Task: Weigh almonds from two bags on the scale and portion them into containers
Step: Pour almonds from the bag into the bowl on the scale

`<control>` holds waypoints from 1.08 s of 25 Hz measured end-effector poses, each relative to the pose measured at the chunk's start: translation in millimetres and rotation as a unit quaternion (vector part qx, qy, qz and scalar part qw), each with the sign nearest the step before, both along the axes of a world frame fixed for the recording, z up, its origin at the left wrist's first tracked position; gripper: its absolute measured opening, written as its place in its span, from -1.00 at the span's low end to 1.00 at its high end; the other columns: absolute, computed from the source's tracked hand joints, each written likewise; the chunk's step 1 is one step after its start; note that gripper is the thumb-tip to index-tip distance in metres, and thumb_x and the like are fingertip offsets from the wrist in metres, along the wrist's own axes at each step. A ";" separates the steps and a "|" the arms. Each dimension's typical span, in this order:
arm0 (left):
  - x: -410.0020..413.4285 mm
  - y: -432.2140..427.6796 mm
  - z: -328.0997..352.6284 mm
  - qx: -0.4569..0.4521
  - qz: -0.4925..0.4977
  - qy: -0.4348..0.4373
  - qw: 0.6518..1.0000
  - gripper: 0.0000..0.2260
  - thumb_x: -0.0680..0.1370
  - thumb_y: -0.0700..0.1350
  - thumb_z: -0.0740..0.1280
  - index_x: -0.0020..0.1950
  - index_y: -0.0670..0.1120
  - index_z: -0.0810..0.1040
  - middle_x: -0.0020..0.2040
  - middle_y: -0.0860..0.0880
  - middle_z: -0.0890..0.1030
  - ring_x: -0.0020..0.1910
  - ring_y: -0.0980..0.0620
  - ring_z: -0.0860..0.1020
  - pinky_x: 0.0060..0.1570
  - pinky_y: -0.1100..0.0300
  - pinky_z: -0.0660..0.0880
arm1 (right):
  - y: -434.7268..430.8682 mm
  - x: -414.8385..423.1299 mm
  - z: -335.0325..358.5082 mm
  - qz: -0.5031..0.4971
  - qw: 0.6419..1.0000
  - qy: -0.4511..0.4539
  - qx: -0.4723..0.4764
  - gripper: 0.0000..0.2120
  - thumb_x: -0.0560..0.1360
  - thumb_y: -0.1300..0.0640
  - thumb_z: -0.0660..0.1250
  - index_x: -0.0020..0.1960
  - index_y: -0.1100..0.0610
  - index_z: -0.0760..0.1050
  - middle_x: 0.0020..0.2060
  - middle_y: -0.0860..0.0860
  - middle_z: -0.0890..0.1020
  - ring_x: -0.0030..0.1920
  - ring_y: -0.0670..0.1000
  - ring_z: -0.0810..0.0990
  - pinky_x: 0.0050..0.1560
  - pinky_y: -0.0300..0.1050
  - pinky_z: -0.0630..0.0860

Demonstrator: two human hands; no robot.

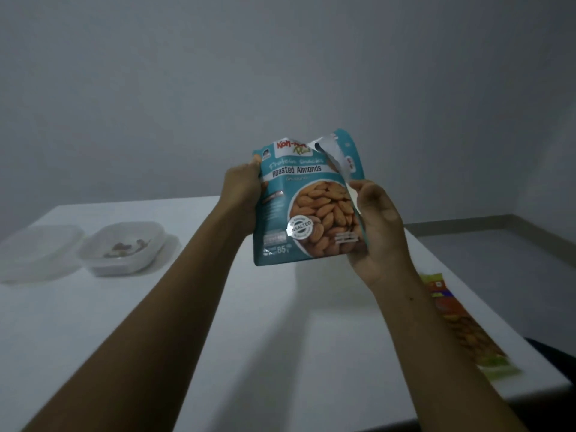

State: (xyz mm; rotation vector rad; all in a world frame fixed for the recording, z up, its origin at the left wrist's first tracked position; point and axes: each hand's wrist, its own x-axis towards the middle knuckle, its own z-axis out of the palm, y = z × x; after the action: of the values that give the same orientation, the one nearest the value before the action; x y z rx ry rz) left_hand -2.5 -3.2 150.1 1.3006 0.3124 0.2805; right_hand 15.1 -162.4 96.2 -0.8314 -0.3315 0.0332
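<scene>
Left hand [245,194], right hand [378,227] gripping teal almond bag [307,210] at edges, top torn, above table [280,325]

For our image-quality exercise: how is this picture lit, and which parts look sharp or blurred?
Head view: dim, bluish light; the teal almond bag is sharp, its title readable; the containers at left and the orange bag at right are blurred; soft arm shadows cross the table.
</scene>
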 end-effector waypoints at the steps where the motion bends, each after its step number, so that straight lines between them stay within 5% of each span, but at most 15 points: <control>1: 6.5 -6.7 2.1 0.002 0.002 0.011 1.000 -0.71 0.63 0.01 0.12 -0.13 -0.13 0.49 -0.29 -0.07 0.63 -0.40 0.02 0.62 -0.36 0.22 0.58 | -5.8 1.2 1.7 -0.015 1.000 0.011 0.001 -0.83 0.49 0.07 0.30 -0.23 0.05 0.61 -0.15 0.07 0.71 -0.20 0.09 0.70 -0.20 0.02 0.66; 8: 43.8 -32.9 4.9 0.060 -0.007 0.088 0.994 -0.77 0.64 -0.08 0.14 -0.15 -0.18 0.40 -0.24 -0.12 0.62 -0.39 -0.01 0.61 -0.39 0.20 0.55 | -27.0 27.1 20.8 -0.130 0.988 0.086 -0.015 -0.80 0.55 0.14 0.30 -0.21 0.16 0.57 -0.22 0.11 0.65 -0.41 -0.03 0.67 -0.39 -0.21 0.58; 13: 47.9 -38.0 4.6 0.141 -0.085 0.145 0.976 -0.84 0.62 -0.21 0.12 -0.12 -0.21 0.41 -0.23 -0.14 0.62 -0.39 0.00 0.60 -0.40 0.21 0.54 | -29.1 50.0 24.0 -0.139 0.981 0.135 -0.002 -0.83 0.53 0.15 0.33 -0.22 0.18 0.56 -0.20 0.08 0.64 -0.30 -0.02 0.65 -0.34 -0.16 0.60; 19: 46.4 -30.5 9.4 0.109 -0.102 0.152 0.977 -0.78 0.62 -0.27 0.05 -0.17 -0.24 0.40 -0.59 -0.09 0.57 -0.66 0.08 0.54 -0.67 0.29 0.47 | -29.3 55.9 22.8 -0.093 0.988 0.117 -0.033 -0.80 0.55 0.12 0.30 -0.20 0.18 0.53 -0.22 0.10 0.62 -0.38 -0.05 0.66 -0.43 -0.14 0.59; 27: 52.7 -22.0 8.6 0.008 -0.146 0.173 0.974 -0.75 0.63 -0.29 -0.04 -0.02 -0.41 0.37 -0.16 -0.30 0.61 -0.48 -0.12 0.65 -0.47 0.16 0.60 | -34.9 57.6 18.2 -0.074 0.991 0.105 -0.024 -0.79 0.57 0.15 0.27 -0.16 0.28 0.50 -0.18 0.24 0.62 -0.25 0.11 0.68 -0.37 -0.05 0.63</control>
State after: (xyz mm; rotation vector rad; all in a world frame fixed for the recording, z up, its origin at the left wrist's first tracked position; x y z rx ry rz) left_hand 50.2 -25.1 158.7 1.3913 0.4069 -0.1951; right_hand 72.7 -197.3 114.4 -0.8908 -0.0707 -0.0108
